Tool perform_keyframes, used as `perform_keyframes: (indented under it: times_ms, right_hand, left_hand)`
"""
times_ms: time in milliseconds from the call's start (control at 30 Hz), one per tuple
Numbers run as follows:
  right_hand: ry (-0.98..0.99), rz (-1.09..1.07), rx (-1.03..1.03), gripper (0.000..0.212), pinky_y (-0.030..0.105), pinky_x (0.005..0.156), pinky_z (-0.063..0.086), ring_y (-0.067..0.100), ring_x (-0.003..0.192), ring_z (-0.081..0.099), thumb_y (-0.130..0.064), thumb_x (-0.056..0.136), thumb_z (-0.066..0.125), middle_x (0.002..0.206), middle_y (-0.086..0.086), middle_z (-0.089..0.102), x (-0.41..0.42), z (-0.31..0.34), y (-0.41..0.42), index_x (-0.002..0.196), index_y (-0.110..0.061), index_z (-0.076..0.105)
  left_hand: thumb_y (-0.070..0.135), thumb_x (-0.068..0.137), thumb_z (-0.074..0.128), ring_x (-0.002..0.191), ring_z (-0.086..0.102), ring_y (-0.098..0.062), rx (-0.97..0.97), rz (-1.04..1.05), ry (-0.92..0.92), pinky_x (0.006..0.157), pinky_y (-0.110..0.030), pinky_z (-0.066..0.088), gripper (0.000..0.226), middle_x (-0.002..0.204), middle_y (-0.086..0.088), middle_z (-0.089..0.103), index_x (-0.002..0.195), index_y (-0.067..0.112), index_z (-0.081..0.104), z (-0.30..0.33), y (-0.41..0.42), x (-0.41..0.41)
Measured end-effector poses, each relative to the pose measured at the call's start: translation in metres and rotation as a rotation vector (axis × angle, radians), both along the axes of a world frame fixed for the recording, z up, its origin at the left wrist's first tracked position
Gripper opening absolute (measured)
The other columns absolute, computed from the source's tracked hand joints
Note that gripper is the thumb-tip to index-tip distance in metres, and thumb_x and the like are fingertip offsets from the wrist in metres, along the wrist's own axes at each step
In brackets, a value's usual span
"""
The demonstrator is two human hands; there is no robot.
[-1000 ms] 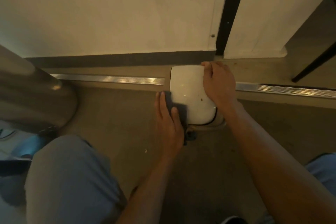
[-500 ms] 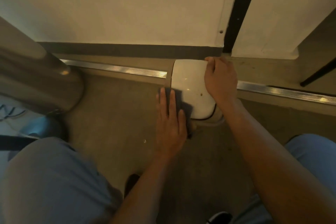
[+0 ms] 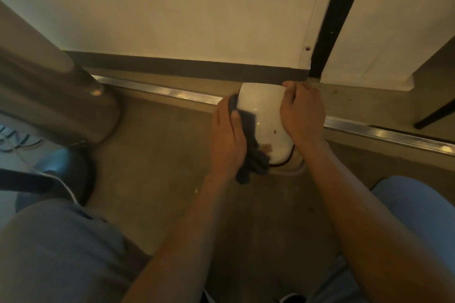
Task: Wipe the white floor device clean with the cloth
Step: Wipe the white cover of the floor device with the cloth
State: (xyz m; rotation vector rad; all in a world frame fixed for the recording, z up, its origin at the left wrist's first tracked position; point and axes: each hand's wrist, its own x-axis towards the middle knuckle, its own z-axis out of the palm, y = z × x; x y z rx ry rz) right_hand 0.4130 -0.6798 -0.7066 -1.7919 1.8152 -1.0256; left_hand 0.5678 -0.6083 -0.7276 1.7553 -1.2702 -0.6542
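Wiping the smooth white rounded plastic floor device [image 3: 264, 110] by the metal floor track [image 3: 172, 93]: left hand [image 3: 227, 138] gripping soft dark blue cloth [image 3: 251, 145], right hand [image 3: 302, 113] curled around its rigid, probably slippery right edge.

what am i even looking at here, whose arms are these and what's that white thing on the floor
This is a single picture from a camera worn on a person's head, looking down, so the arms are the wearer's own. They are crouched on a floor beside a wall. The white floor device is a rounded white unit sitting against a metal floor track. The left hand presses a dark cloth against the device's left side to wipe it. The right hand grips its right edge to steady it. A couple of small brownish spots show on the white top.
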Motion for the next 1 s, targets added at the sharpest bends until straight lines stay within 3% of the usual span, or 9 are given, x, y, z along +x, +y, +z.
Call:
perform_keyframes:
  times_ms: [100,200,367,433,533,633,800,900,1000]
  right_hand:
    - [-0.002,0.004,-0.014,0.032,0.020,0.082,0.034,0.006,0.092,0.046,-0.025,0.106,0.036,0.106,0.003,0.065,-0.001,-0.002,0.000,0.112,-0.014,0.066]
    - [0.010,-0.005,-0.018,0.033,0.020,0.082,0.034,0.006,0.091,0.045,-0.025,0.106,0.036,0.103,0.003,0.065,-0.001,-0.002,-0.001,0.111,-0.014,0.066]
    - [-0.003,0.001,0.011,0.033,0.021,0.081,0.033,0.007,0.091,0.046,-0.026,0.106,0.034,0.102,0.002,0.062,-0.001,-0.004,-0.002,0.110,-0.014,0.065]
    - [0.002,-0.009,0.007,0.033,0.020,0.079,0.032,0.006,0.090,0.046,-0.026,0.106,0.035,0.102,0.001,0.062,-0.001,-0.005,-0.003,0.110,-0.014,0.065]
    - [-0.009,-0.003,-0.024,0.032,0.021,0.079,0.035,0.010,0.090,0.051,-0.024,0.105,0.036,0.100,0.000,0.062,-0.001,-0.006,-0.003,0.110,-0.014,0.066]
    - [-0.018,-0.001,-0.030,0.033,0.023,0.080,0.037,0.014,0.093,0.053,-0.024,0.105,0.036,0.103,0.004,0.065,-0.001,-0.005,-0.004,0.111,-0.014,0.067]
    - [-0.009,0.008,-0.010,0.034,0.022,0.082,0.034,0.006,0.093,0.043,-0.025,0.106,0.035,0.108,0.004,0.065,-0.001,-0.003,-0.002,0.113,-0.015,0.066]
    - [-0.008,0.009,0.000,0.033,0.023,0.082,0.035,0.009,0.093,0.048,-0.026,0.105,0.035,0.106,0.004,0.065,-0.001,-0.004,-0.003,0.112,-0.016,0.065]
    - [-0.010,0.014,0.001,0.033,0.021,0.083,0.036,0.010,0.094,0.050,-0.027,0.105,0.035,0.106,0.003,0.065,-0.001,-0.004,-0.004,0.111,-0.016,0.065]
  left_hand:
    - [0.030,0.106,0.033,0.137,0.038,-0.005,-0.095,-0.010,-0.083,0.112,-0.012,0.026,0.050,0.151,-0.007,0.041,0.152,0.011,0.033,-0.021,0.044,-0.005]
    - [0.026,0.108,0.032,0.117,0.048,0.012,-0.061,0.000,-0.020,0.099,-0.004,0.031,0.036,0.130,0.003,0.056,0.140,0.016,0.045,-0.006,0.022,-0.001]
    - [0.032,0.106,0.036,0.104,0.057,-0.014,0.001,-0.013,-0.148,0.091,-0.032,0.046,0.033,0.117,0.002,0.060,0.135,0.021,0.046,0.038,-0.060,0.000]
    - [0.030,0.105,0.040,0.114,0.056,-0.021,-0.089,-0.019,-0.247,0.099,-0.042,0.046,0.030,0.123,-0.005,0.061,0.128,0.015,0.051,0.036,-0.060,-0.010]
    - [0.033,0.105,0.039,0.149,0.026,-0.025,-0.173,-0.089,-0.383,0.121,-0.043,0.027,0.037,0.155,-0.006,0.039,0.134,0.014,0.050,0.016,-0.015,-0.026]
    - [0.035,0.104,0.039,0.155,0.004,-0.029,-0.169,-0.176,-0.527,0.124,-0.053,0.013,0.052,0.166,-0.005,0.016,0.152,0.017,0.034,-0.019,0.045,-0.021]
    - [0.026,0.105,0.048,0.130,0.046,-0.037,-0.246,-0.097,-0.679,0.104,-0.048,0.041,0.038,0.154,-0.009,0.042,0.141,0.020,0.054,-0.027,0.037,0.002]
    - [0.032,0.106,0.041,0.116,0.052,-0.035,-0.253,-0.095,-0.700,0.098,-0.043,0.044,0.037,0.143,-0.011,0.051,0.134,0.018,0.061,-0.010,0.016,-0.008]
    - [0.033,0.093,0.062,0.119,0.048,-0.032,-0.261,-0.256,-0.716,0.101,-0.041,0.043,0.048,0.143,-0.008,0.044,0.139,0.021,0.053,-0.023,0.044,-0.024]
